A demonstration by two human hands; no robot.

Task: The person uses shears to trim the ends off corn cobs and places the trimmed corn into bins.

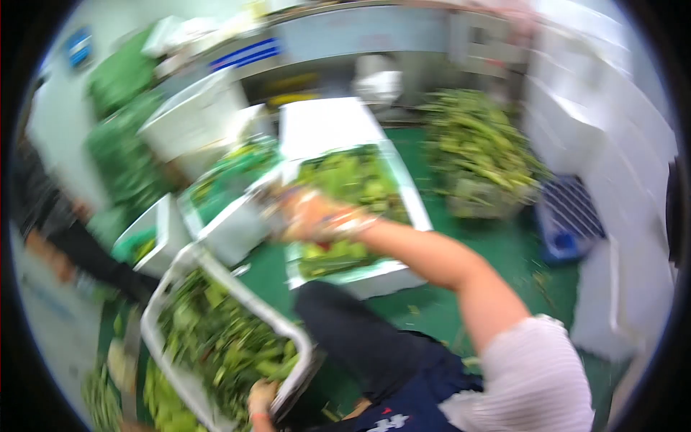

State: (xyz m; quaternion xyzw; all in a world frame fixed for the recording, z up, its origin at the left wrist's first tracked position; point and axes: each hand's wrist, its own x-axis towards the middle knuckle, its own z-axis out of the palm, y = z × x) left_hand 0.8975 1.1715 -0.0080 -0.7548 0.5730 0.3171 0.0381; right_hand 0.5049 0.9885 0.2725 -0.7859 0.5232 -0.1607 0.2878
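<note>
My right hand (pixel 313 213), in a clear plastic glove, reaches left across an open white foam box (pixel 418 200) of green vegetables (pixel 351 175). It is heavily blurred; a greyish shape shows at its fingertips, and whether it holds anything is unclear. My left hand (pixel 263 397), with a reddish band at the wrist, is at the near edge of a white plastic tub (pixel 175 397). Leafy greens (pixel 216 329) fill that tub. The left fingers are partly hidden, so a grip on the rim or the leaves cannot be made out.
Foam boxes with green liners (pixel 224 208) stand beyond the tub. At left is another person's arm (pixel 51 254). A pile of leafy stalks (pixel 480 151) and a blue crate (pixel 569 216) sit right, beside stacked white foam boxes (pixel 610 162). Green floor (pixel 448 308) shows between.
</note>
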